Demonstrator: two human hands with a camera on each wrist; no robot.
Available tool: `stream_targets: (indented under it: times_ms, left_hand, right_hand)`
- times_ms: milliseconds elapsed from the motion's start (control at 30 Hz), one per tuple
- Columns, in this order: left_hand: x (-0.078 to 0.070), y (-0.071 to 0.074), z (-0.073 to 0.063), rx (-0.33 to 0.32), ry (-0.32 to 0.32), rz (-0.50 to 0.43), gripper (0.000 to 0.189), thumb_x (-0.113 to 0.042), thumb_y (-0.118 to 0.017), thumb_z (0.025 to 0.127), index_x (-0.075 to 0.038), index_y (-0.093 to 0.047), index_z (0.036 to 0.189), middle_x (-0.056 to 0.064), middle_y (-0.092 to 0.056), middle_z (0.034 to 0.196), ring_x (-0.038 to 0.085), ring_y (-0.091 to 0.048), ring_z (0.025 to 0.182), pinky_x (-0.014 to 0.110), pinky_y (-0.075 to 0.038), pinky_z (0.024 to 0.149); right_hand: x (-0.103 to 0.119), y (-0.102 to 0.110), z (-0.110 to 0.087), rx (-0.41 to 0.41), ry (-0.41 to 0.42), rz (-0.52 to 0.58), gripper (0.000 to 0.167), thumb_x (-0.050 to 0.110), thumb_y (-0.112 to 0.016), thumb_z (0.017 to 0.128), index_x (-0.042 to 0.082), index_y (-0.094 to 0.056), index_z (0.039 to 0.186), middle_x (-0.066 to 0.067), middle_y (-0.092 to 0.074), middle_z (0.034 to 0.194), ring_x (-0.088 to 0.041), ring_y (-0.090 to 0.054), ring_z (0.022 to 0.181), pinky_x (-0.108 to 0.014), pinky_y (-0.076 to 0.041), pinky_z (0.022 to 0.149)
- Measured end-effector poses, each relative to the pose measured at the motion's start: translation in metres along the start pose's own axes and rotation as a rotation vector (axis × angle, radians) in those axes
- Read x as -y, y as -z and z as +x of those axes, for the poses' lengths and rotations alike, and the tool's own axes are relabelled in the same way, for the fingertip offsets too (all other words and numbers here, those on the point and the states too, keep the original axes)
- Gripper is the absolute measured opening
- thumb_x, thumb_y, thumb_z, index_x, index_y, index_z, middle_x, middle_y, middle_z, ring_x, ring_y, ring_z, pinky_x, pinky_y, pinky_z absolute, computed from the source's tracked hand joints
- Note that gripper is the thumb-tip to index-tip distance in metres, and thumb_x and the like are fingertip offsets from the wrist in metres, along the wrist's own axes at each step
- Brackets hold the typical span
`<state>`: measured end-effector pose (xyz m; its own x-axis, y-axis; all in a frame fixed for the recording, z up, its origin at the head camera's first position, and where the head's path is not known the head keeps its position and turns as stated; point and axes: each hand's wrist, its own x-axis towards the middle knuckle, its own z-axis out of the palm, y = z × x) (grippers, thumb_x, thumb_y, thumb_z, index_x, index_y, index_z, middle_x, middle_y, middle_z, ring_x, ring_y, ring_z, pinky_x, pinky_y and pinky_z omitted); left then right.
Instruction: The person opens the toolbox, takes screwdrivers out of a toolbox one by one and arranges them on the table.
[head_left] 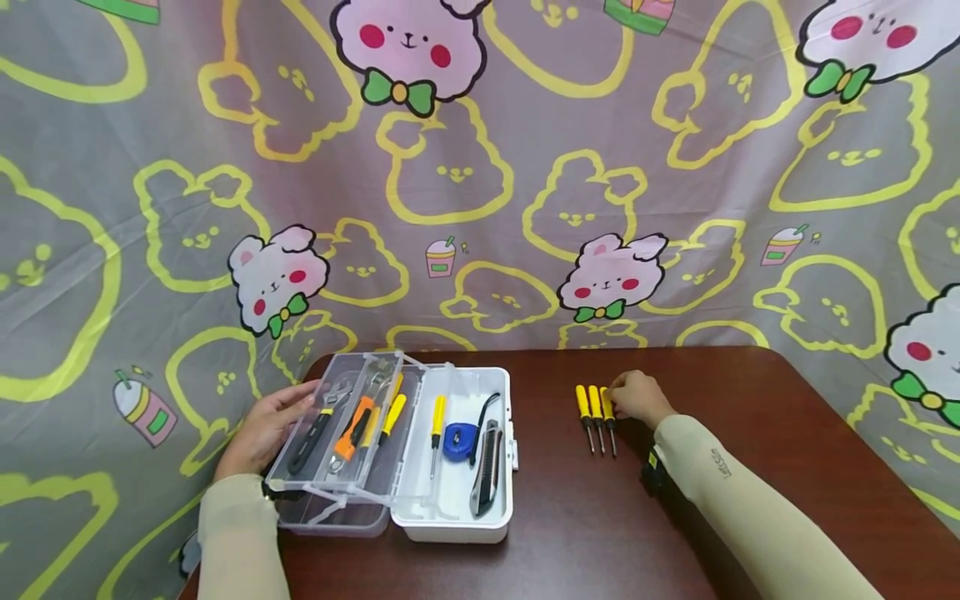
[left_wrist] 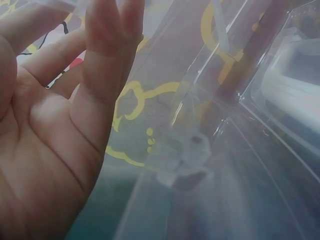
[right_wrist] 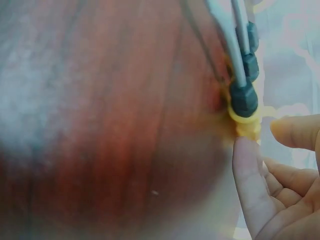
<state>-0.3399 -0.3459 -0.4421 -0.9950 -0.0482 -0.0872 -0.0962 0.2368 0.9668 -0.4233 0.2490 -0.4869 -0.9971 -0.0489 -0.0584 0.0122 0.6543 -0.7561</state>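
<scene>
Three screwdrivers with yellow handles lie side by side on the table, shafts toward me. My right hand is at the rightmost one. In the right wrist view, its index finger touches the yellow handle below the black collar, while the thumb stands apart. On the left, my left hand rests by the outer edge of a clear plastic tray of an opened toolbox. Its fingers look loosely extended in the left wrist view, and whether they press the tray is hard to see.
The clear tray holds an adjustable wrench, an orange-handled tool and yellow-handled tools. In the white toolbox base lie a screwdriver, a blue tape measure and a utility knife. A patterned curtain hangs behind the brown table.
</scene>
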Motion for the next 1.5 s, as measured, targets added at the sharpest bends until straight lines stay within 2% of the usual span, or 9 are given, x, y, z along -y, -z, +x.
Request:
stream_targets:
  times_ms: [267, 400, 533, 733, 867, 1067, 1200, 1500]
  left_hand:
    - [0.002, 0.002, 0.0, 0.002, -0.013, 0.011, 0.07, -0.044, -0.06, 0.095, -0.01, -0.036, 0.151, 0.019, -0.042, 0.145, 0.017, -0.059, 0.105, 0.028, -0.053, 0.083]
    - [0.003, 0.002, 0.001, 0.006, -0.02, 0.03, 0.07, -0.045, -0.06, 0.095, -0.009, -0.037, 0.15, 0.017, -0.042, 0.146, 0.018, -0.057, 0.108, 0.026, -0.051, 0.083]
    - [0.003, 0.002, 0.001, 0.013, -0.021, 0.015, 0.07, -0.044, -0.06, 0.095, -0.009, -0.037, 0.15, 0.017, -0.041, 0.147, 0.018, -0.057, 0.108, 0.026, -0.051, 0.084]
    - [0.002, 0.002, 0.0, 0.009, -0.028, 0.014, 0.069, -0.042, -0.06, 0.096, -0.008, -0.037, 0.151, 0.018, -0.04, 0.147, 0.015, -0.058, 0.106, 0.025, -0.051, 0.084]
    - [0.002, 0.002, 0.0, 0.003, -0.028, 0.028, 0.068, -0.042, -0.06, 0.096, -0.008, -0.037, 0.15, 0.017, -0.041, 0.147, 0.017, -0.057, 0.107, 0.024, -0.051, 0.083]
    - [0.001, 0.0, 0.0, 0.008, -0.017, 0.018, 0.07, -0.043, -0.06, 0.095, -0.007, -0.036, 0.15, 0.018, -0.04, 0.147, 0.018, -0.056, 0.108, 0.023, -0.05, 0.083]
    - [0.001, -0.001, 0.0, 0.015, -0.02, -0.013, 0.071, -0.042, -0.062, 0.094, -0.007, -0.037, 0.15, 0.018, -0.043, 0.144, 0.016, -0.06, 0.104, 0.027, -0.052, 0.083]
    - [0.003, 0.0, 0.0, 0.006, -0.014, -0.042, 0.068, -0.039, -0.062, 0.095, -0.008, -0.037, 0.15, 0.015, -0.048, 0.139, 0.014, -0.063, 0.099, 0.032, -0.054, 0.082]
  right_hand:
    - [0.006, 0.004, 0.001, -0.018, 0.033, -0.031, 0.033, 0.018, -0.063, 0.095, -0.009, -0.062, 0.114, -0.017, -0.066, 0.097, -0.02, -0.065, 0.068, -0.033, -0.057, 0.063]
    - [0.014, 0.002, 0.0, -0.016, 0.057, -0.046, 0.03, 0.018, -0.063, 0.095, -0.007, -0.064, 0.111, -0.016, -0.067, 0.092, -0.02, -0.065, 0.066, -0.032, -0.056, 0.061]
    - [0.025, 0.0, -0.003, -0.017, 0.076, -0.04, 0.03, 0.02, -0.063, 0.095, -0.006, -0.065, 0.111, -0.015, -0.066, 0.083, -0.023, -0.065, 0.065, -0.034, -0.055, 0.061]
    - [0.043, -0.006, -0.004, -0.003, 0.078, -0.002, 0.034, 0.022, -0.063, 0.095, -0.005, -0.063, 0.116, -0.017, -0.067, 0.09, -0.026, -0.066, 0.072, -0.039, -0.057, 0.068]
    - [0.055, -0.009, -0.004, 0.007, 0.101, 0.017, 0.033, 0.024, -0.064, 0.095, -0.003, -0.064, 0.115, -0.019, -0.067, 0.091, -0.03, -0.067, 0.074, -0.042, -0.056, 0.069]
    - [0.076, -0.017, -0.009, 0.017, 0.143, 0.026, 0.031, 0.025, -0.065, 0.094, -0.001, -0.065, 0.112, -0.017, -0.067, 0.087, -0.027, -0.067, 0.072, -0.041, -0.056, 0.068]
    - [0.088, -0.024, -0.012, 0.02, 0.168, 0.026, 0.029, 0.025, -0.065, 0.094, 0.001, -0.065, 0.111, -0.013, -0.067, 0.085, -0.026, -0.067, 0.073, -0.041, -0.056, 0.07]
    - [0.113, -0.041, -0.016, 0.046, 0.223, 0.018, 0.027, 0.024, -0.066, 0.094, 0.003, -0.067, 0.11, -0.006, -0.066, 0.085, -0.022, -0.066, 0.072, -0.037, -0.056, 0.066]
